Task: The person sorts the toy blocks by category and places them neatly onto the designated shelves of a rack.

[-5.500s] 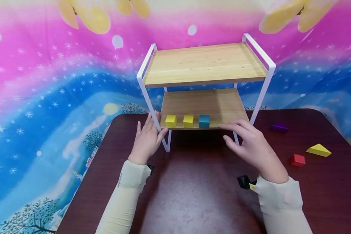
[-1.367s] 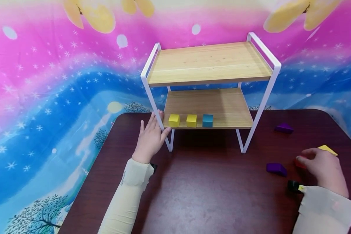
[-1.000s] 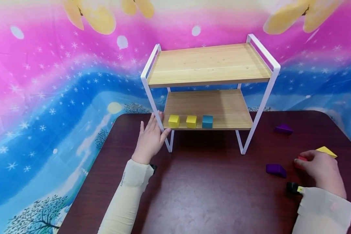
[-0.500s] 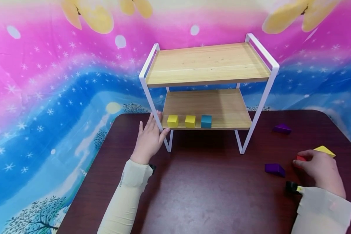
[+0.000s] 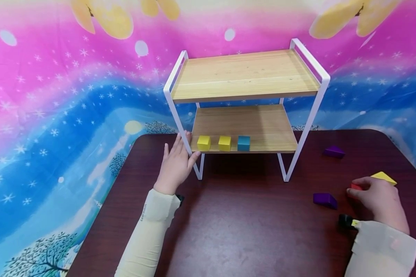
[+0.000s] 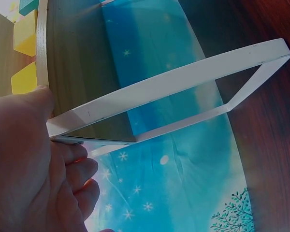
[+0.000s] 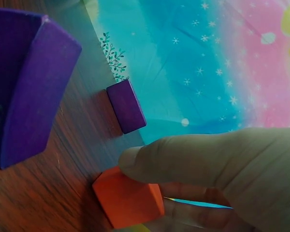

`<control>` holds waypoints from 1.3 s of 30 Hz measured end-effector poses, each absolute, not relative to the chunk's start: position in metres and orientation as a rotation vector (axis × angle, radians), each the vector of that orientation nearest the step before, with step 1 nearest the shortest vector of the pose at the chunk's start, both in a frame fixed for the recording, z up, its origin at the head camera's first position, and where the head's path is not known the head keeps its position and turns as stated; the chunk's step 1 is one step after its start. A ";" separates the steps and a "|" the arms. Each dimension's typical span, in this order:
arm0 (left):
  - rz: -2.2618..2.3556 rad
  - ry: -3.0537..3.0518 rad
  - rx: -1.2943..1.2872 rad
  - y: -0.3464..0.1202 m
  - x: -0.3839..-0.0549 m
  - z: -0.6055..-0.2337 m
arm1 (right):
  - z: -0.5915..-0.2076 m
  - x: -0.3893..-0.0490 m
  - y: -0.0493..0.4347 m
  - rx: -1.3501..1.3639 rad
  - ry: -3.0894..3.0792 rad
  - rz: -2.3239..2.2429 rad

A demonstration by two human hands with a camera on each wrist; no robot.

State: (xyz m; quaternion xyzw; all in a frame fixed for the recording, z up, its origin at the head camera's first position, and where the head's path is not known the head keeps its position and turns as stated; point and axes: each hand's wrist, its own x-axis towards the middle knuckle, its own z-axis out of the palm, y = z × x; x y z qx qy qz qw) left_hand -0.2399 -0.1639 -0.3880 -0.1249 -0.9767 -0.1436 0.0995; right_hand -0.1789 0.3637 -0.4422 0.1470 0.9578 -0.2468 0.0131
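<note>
In the head view my left hand (image 5: 175, 167) holds the left front leg of a two-tier shelf rack (image 5: 244, 77). Its thumb lies on the front edge of the lower board, and the fingers run along the outer side. Two yellow cubes (image 5: 203, 143) and a teal cube (image 5: 244, 143) stand in a row on that board, near its front. Far to the right my right hand (image 5: 381, 198) pinches a red cube (image 7: 128, 198) between thumb and fingers, low over the table. A purple block (image 5: 325, 200) lies just left of this hand.
Behind the right hand lies a yellow triangular block (image 5: 384, 177). A purple triangular block (image 5: 334, 151) sits farther back, right of the rack. The dark red wooden table (image 5: 228, 231) ends at a patterned backdrop (image 5: 72, 96).
Since the oldest frame my right hand has left the rack's front right and moved right to the red cube, exposing the nearer purple block. Over the last second both hands stay nearly still.
</note>
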 end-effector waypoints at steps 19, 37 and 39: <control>-0.437 -2.898 -0.369 -0.164 -0.239 -0.387 | -0.432 -0.175 0.355 0.478 3.068 -0.762; -0.435 -2.920 -0.357 -0.164 -0.241 -0.386 | -0.408 -0.172 0.337 0.402 3.105 -0.779; -0.436 -2.922 -0.352 -0.164 -0.240 -0.386 | -0.405 -0.171 0.333 0.396 3.110 -0.781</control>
